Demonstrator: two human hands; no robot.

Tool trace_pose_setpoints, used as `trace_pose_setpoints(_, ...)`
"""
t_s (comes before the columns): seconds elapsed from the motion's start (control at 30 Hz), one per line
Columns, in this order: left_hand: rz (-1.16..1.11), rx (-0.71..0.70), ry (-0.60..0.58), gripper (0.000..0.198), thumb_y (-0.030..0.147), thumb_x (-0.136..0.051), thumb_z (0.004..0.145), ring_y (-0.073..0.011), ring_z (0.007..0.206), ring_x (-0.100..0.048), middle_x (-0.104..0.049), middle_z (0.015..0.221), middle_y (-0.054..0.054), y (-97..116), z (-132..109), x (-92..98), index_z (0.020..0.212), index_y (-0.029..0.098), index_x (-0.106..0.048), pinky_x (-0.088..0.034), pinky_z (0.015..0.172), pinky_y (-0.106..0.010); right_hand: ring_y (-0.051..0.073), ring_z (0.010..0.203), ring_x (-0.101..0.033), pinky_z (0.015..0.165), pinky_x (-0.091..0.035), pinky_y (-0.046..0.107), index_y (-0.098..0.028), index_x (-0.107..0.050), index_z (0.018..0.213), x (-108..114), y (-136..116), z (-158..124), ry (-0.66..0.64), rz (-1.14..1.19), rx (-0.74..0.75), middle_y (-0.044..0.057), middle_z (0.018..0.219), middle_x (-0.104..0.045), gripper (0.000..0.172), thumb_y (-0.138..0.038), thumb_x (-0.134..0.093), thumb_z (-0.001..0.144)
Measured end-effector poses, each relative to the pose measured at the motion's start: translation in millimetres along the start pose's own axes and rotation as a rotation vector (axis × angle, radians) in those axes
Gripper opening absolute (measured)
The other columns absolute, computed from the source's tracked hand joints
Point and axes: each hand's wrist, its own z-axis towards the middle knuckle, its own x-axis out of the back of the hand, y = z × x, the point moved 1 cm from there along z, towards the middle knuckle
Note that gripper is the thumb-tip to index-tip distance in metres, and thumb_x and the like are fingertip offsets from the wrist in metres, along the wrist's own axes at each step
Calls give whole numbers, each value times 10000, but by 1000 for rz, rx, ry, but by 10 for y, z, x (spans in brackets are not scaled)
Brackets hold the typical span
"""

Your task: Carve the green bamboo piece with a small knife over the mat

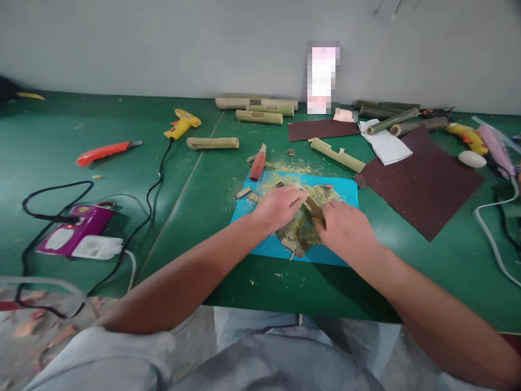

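Both my hands work over a blue mat (pixel 252 209) strewn with bamboo shavings and chips. My left hand (pixel 277 206) has its fingers closed around one end of a short bamboo piece (pixel 314 208). My right hand (pixel 344 228) is closed on the other end of that piece, close to my left. A red-handled knife (pixel 258 164) lies at the mat's far left corner, untouched. A notched bamboo stick (pixel 337 155) lies just beyond the mat.
On the green table (pixel 195 190) lie several bamboo tubes (pixel 256 104), a yellow glue gun (pixel 181 124) with a black cord, an orange cutter (pixel 103 152), a purple power strip (pixel 75 231), dark sandpaper sheets (pixel 423 182) and white paper (pixel 386 144). More tools sit far right.
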Motion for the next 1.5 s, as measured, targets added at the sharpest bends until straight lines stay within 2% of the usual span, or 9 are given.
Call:
trace_pose_setpoints(0.17,24,19,49,287,288,-508,1021,-192,924,-732,-788,989,-72,5,-1,7,1042,190,-776,-584,856,-317,268,938,-677,711,-451,338,-135,-695,1044,6,0,-1,7,0,-4,144,963,-700,283,-291,-462,1006)
trace_pose_setpoints(0.4,25,-1,46,291,290,-500,1028,-193,913,-729,-785,975,-75,1,-14,5,1031,187,-772,-583,849,-318,273,947,-677,719,-460,345,-136,-697,1045,2,-1,-6,8,-7,-3,147,974,-702,287,-289,-458,1003)
trace_pose_setpoints(0.5,16,-38,-19,300,303,-487,1041,-200,946,-731,-781,1014,-78,-1,-11,6,1068,189,-763,-580,856,-322,274,952,-681,719,-458,344,-130,-696,1055,4,-1,-6,-5,-6,4,145,973,-703,290,-290,-460,1005)
trace_pose_setpoints(0.63,37,3,31,300,299,-492,1037,-208,925,-724,-777,988,-87,-11,-14,17,1037,173,-764,-578,852,-333,275,956,-678,726,-456,347,-133,-696,1054,2,5,-2,-1,1,-5,147,984,-703,286,-302,-471,1005)
trace_pose_setpoints(0.73,28,-51,-25,314,309,-469,1050,-206,948,-722,-772,1022,-85,14,-32,-1,1090,180,-752,-576,848,-328,272,941,-675,718,-451,346,-136,-698,1041,-4,8,0,-2,7,-2,148,979,-705,280,-289,-466,1001)
trace_pose_setpoints(1.1,37,-1,44,291,284,-491,1031,-207,921,-727,-776,978,-79,-2,-23,-19,1049,191,-766,-586,848,-340,264,923,-671,719,-452,345,-135,-697,1038,-28,21,3,9,12,-5,143,967,-698,290,-299,-462,1000)
trace_pose_setpoints(1.23,20,-16,-16,289,295,-486,1037,-203,972,-728,-780,1049,-67,4,-28,-29,1106,218,-756,-588,874,-340,266,931,-675,713,-445,339,-140,-695,1029,-29,23,1,12,7,2,137,959,-700,288,-298,-457,1003)
trace_pose_setpoints(1.33,47,3,41,291,298,-498,1032,-198,945,-729,-783,1001,-73,-16,-26,-10,1084,196,-765,-585,864,-323,265,930,-678,705,-438,334,-143,-691,1018,-32,26,0,20,2,-3,135,952,-701,278,-304,-466,1001)
trace_pose_setpoints(1.5,26,-38,11,298,291,-496,1038,-200,955,-732,-783,1029,-77,-21,-30,-12,1118,180,-761,-580,857,-316,258,921,-679,692,-432,326,-152,-689,999,-33,26,-1,29,-1,4,127,946,-702,264,-308,-475,1003)
